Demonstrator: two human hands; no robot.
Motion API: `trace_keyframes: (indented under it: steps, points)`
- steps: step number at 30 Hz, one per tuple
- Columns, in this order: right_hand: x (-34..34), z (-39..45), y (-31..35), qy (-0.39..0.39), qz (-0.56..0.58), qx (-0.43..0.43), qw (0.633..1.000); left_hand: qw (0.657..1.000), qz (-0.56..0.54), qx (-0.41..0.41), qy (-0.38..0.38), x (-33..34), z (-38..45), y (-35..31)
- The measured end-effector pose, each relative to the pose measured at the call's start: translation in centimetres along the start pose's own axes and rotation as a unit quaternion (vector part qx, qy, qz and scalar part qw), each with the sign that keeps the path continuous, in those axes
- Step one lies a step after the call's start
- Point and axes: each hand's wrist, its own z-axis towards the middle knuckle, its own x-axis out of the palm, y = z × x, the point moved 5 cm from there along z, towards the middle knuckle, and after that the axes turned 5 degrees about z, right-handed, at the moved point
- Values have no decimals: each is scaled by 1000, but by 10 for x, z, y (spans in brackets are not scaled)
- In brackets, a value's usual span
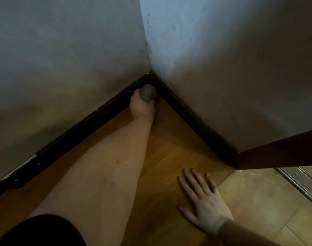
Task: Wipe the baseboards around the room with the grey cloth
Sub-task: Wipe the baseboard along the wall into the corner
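Observation:
My left hand [141, 105] reaches into the room's corner and grips a bunched grey cloth [148, 93]. The cloth is pressed against the dark baseboard [77, 129] right where the left wall's strip meets the right wall's baseboard [192, 119]. My left forearm stretches across the wooden floor toward the corner. My right hand [203, 197] lies flat on the floor, palm down, with fingers spread and straight, holding nothing.
Two pale walls meet at the corner [148, 50]. A dark reddish-brown door edge [275, 150] juts in from the right, with a metal threshold strip [300, 183] below it. The wooden floor [169, 153] lies between my arms.

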Motion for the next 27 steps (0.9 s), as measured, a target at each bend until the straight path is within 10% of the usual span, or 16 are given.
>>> trace_keyframes:
  steps: [27]
  points:
    - [4, 9, -1, -4, 8, 0, 1000, 998, -30, 21, 57, 47, -92, 3]
